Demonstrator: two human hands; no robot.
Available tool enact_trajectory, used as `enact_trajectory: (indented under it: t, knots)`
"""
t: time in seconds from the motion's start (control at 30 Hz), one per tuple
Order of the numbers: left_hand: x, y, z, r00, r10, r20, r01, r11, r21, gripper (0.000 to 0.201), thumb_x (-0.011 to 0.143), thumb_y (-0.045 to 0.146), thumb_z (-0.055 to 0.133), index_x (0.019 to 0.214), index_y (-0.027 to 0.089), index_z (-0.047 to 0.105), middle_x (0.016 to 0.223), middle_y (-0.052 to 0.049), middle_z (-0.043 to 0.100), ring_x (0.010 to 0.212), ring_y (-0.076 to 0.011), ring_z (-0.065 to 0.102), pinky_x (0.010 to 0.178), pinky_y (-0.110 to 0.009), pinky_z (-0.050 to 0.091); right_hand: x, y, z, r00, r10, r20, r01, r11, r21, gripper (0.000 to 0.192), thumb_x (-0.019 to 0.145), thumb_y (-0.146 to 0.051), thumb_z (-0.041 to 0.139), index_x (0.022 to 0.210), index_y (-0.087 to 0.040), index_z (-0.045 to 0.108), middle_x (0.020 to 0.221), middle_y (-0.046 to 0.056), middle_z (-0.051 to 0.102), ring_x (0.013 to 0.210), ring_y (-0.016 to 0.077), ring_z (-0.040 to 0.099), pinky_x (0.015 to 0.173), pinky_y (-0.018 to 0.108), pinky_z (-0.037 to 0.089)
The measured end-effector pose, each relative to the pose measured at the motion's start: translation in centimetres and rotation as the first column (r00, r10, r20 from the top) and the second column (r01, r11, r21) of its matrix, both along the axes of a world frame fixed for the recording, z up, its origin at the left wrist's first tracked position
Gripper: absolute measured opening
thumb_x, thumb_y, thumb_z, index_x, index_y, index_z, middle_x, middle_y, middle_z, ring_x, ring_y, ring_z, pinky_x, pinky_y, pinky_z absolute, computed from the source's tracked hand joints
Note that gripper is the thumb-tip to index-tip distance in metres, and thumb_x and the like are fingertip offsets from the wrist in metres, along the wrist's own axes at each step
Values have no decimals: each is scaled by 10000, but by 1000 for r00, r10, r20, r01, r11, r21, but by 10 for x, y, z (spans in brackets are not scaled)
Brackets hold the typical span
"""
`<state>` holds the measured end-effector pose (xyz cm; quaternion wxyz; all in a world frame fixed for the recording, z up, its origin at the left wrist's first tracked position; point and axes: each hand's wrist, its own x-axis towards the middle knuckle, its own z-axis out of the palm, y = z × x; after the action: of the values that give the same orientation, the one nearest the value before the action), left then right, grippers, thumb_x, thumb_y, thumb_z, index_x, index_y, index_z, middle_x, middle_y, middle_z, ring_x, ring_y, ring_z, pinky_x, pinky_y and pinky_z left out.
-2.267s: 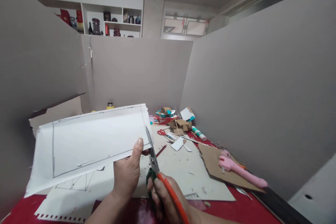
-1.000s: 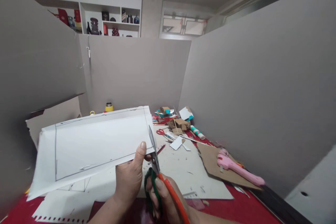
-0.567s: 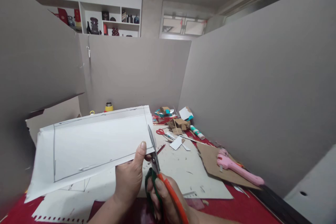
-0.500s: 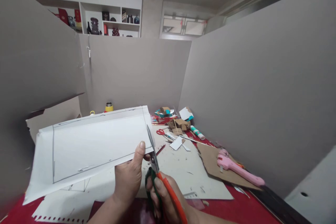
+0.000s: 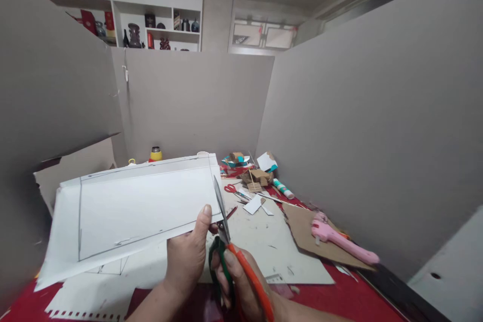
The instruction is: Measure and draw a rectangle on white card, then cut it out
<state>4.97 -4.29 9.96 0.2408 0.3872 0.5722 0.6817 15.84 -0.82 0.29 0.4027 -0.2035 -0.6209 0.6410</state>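
Observation:
My left hand (image 5: 187,257) pinches the near right corner of a large white sheet (image 5: 132,209) with pencil lines drawn near its edges, holding it up above the table. My right hand (image 5: 241,282) grips scissors (image 5: 226,241) with an orange and a green handle. The blades point away from me and sit at the sheet's right edge, along the pencil line there.
Grey partition boards wall in the red table (image 5: 339,297) on three sides. A white board (image 5: 271,246) lies flat under the hands. To the right lie brown cardboard (image 5: 302,229), a pink glue gun (image 5: 339,240), a glue stick (image 5: 283,188), red scissors (image 5: 232,190) and cardboard scraps (image 5: 256,177).
The scissors have edged slightly forward along the sheet's right edge. The sheet stays held in the left hand, shifting only a little with the view.

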Motion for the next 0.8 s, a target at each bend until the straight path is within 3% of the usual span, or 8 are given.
enact_trajectory:
  t: [0.27,0.5,0.6,0.8]
  knots:
    - [0,2,-1,1000,1,-3,-1,1000,4,399,770,547,649,507,246,659,623,-2,704,707,-215,666,861,-333,465,0,-4,7,999,-34,39,34,999,-6,544,903,-707,423,835,-173,507,483,-78,414,364,67,379,384,191,383]
    - [-3,3,-2,999,-16,-35,16,1000,0,411,779,562,627,519,246,656,628,-4,702,716,-214,670,873,-328,470,-3,-1,2,1000,-19,7,19,999,-46,519,905,-691,440,828,-181,491,461,-86,412,337,66,371,359,186,375]
    - [-6,4,-5,998,-33,-53,31,999,-34,434,770,595,620,524,240,664,653,-19,717,743,-228,680,894,-344,466,-5,2,0,1000,-9,-24,8,999,-54,503,903,-680,459,832,-182,486,478,-82,425,340,65,379,363,187,368]
    - [-9,6,-13,994,-94,-46,87,986,-139,492,757,668,596,543,234,684,663,-39,733,727,-244,697,781,-355,506,-6,5,-2,998,12,-57,-14,999,-52,494,927,-648,442,795,-176,505,465,-59,449,366,78,422,395,196,366]
